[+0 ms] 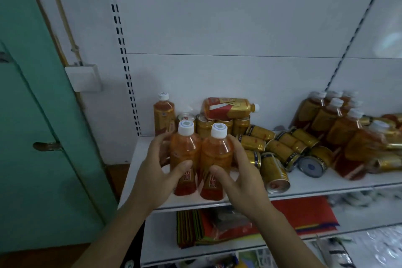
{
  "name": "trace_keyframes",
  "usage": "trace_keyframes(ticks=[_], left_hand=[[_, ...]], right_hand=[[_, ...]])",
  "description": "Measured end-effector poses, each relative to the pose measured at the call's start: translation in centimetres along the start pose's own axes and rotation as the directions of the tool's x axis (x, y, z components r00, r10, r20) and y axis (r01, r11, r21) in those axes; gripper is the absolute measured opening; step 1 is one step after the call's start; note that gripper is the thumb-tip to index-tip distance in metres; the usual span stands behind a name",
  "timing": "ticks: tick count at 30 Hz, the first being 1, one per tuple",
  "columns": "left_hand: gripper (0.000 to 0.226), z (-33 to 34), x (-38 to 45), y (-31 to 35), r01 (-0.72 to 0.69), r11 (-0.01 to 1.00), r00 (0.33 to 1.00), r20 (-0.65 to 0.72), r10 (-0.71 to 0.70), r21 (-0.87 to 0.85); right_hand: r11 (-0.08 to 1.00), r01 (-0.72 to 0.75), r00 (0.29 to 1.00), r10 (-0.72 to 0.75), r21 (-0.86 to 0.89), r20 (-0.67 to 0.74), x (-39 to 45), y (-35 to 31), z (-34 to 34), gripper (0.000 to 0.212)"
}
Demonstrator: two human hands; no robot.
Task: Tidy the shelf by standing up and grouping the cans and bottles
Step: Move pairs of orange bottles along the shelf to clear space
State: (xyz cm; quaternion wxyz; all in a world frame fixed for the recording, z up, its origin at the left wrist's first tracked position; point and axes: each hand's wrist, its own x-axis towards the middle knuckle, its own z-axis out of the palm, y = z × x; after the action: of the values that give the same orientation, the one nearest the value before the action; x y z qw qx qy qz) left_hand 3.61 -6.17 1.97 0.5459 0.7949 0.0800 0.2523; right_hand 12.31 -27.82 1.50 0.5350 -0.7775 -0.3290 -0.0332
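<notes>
Two bottles (201,161) are standing upright at the shelf (315,185) front, the left hand (158,172) and right hand (241,172) each wrapping one; many cans (280,150) are lying toppled, awaiting standing and grouping.

Two upright orange bottles (201,159) touching; gold cans (280,152) toppled beside.

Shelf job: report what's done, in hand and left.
Done: a few gold cans stand at the back beside one upright bottle. In hand: left hand and right hand each grip an upright bottle. Left: the toppled cans and the bottle lying on top.
</notes>
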Motion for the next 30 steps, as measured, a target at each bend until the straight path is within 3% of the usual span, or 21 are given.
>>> trace_keyframes(ticks=[3,8,16,22,30], left_hand=[[0.067,1.6,-1.2,1.9,-0.075,0.993,0.997,0.023,0.077,-0.092],[0.064,7.5,-2.9,5.5,-0.182,0.961,0.963,0.161,0.217,-0.207],[0.063,22.5,-5.5,12.1,-0.21,0.934,0.842,0.433,0.323,-0.288],[0.06,36.4,-8.5,17.4,-0.223,0.916,0.74,0.554,0.381,-0.332],[0.061,52.5,-10.8,22.9,-0.208,0.921,0.682,0.626,0.378,-0.33]], right_hand=[[0.997,-0.008,0.994,0.0,-0.072,-0.109,-2.5,-1.9,-2.5,0.088],[0.989,-0.062,0.954,0.018,-0.138,-0.3,-8.1,-3.7,-7.8,0.078],[0.953,-0.241,0.808,0.094,-0.182,-0.582,-18.3,-0.3,-20.1,0.083],[0.916,-0.358,0.719,0.147,-0.18,-0.68,-25.2,3.4,-31.9,0.08],[0.879,-0.452,0.658,0.214,-0.152,-0.722,-30.4,9.0,-46.8,0.089]])
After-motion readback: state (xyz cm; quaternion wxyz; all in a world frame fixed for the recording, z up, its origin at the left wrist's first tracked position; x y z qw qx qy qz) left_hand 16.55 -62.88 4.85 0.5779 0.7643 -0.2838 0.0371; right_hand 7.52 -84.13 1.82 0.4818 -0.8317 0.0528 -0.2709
